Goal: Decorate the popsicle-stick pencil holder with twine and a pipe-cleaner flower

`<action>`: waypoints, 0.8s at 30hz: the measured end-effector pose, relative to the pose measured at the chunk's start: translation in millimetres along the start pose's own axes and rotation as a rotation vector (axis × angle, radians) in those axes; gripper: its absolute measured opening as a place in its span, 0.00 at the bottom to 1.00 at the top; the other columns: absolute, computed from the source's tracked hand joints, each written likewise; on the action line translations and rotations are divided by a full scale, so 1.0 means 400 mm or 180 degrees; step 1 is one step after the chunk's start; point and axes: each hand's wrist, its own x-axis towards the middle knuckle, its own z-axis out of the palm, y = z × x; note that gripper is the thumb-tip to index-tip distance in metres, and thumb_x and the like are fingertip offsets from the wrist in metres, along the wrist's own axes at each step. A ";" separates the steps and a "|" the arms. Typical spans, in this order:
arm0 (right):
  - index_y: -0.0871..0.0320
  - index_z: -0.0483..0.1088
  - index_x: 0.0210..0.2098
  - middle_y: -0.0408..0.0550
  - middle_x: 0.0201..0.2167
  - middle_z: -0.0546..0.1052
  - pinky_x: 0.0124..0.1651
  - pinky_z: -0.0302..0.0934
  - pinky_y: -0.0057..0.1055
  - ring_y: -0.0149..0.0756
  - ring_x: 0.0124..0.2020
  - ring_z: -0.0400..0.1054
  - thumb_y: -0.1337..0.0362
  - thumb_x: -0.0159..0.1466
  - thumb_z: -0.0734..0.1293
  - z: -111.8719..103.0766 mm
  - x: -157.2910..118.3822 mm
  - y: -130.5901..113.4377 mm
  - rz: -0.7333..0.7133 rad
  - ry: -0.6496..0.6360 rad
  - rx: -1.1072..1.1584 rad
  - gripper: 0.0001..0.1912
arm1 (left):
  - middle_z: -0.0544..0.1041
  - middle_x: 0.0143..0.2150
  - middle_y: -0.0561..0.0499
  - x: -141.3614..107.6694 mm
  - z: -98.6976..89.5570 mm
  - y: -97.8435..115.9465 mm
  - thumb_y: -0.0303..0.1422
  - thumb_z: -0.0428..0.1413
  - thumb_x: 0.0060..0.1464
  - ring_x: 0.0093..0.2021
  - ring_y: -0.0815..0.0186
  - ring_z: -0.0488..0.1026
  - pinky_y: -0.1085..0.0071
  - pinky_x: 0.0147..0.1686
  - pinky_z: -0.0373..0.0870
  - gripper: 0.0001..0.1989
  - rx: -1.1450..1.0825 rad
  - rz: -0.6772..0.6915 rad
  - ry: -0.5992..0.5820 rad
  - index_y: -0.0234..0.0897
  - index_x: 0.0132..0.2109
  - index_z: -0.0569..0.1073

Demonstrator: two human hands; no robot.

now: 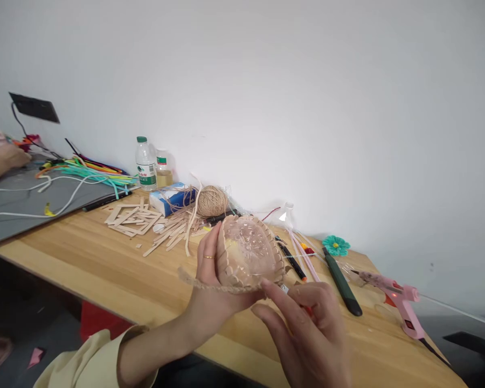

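My left hand (pixel 214 288) is wrapped round a small container (pixel 250 250) made of clear plastic with pale wooden sticks standing round its side. Its clear bottom faces me, tilted. A braided strip of tan twine (pixel 210 285) runs along the lower edge, its loose end sticking out to the left. My right hand (pixel 307 328) is at the lower right edge, the index fingertip touching the rim and the thumb apart below. Its other fingers are curled, with bits of something red and silvery showing between them; what it is, I cannot make out.
A pink glue gun (pixel 400 296) with a lit red light lies at right, beside a dark green pen-shaped tool (pixel 341 283) and a teal flower (pixel 336 245). Behind are a twine ball (pixel 212 201), loose wooden sticks (pixel 170 231) and bottles (pixel 145 164). Another person's hand (pixel 6 159) is far left.
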 end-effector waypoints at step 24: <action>0.55 0.62 0.37 0.48 0.38 0.68 0.43 0.60 0.36 0.38 0.42 0.63 0.76 0.64 0.58 0.068 -0.057 0.138 0.1236 -0.1401 0.0884 0.09 | 0.54 0.58 0.38 -0.049 -0.049 -0.108 0.31 0.55 0.51 0.59 0.49 0.54 0.47 0.56 0.56 0.41 0.2376 0.0508 -0.0863 0.41 0.65 0.39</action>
